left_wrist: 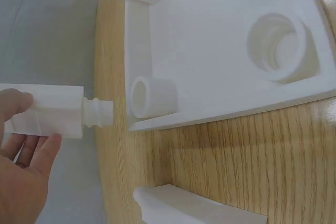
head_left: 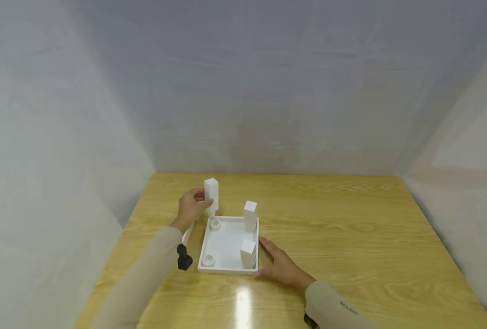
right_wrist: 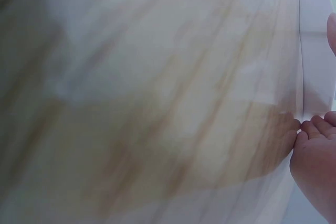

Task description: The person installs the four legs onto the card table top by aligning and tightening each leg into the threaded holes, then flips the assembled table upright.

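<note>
My left hand (head_left: pixel 191 209) pinches a white square-sided leg (head_left: pixel 211 189) between thumb and fingers. The leg is upright, and its narrow ridged end (left_wrist: pixel 98 113) points down, just apart from the round socket (left_wrist: pixel 153 97) in the far left corner of a white square tray-like top (head_left: pixel 227 246). Two similar legs stand in the right-hand corners, the far leg (head_left: pixel 250 214) and the near leg (head_left: pixel 248 254). Along the top's right side my right hand (head_left: pixel 284 269) rests with extended fingers, its thumb at the near right corner.
Another ring socket (head_left: pixel 208 260) sits bare in the near left corner. A loose white leg (left_wrist: pixel 194 205) lies on the wooden table (head_left: pixel 350 237), left of the top and partly hidden by the left wrist. Pale sheeting (head_left: pixel 268 91) surrounds the table at the back and sides.
</note>
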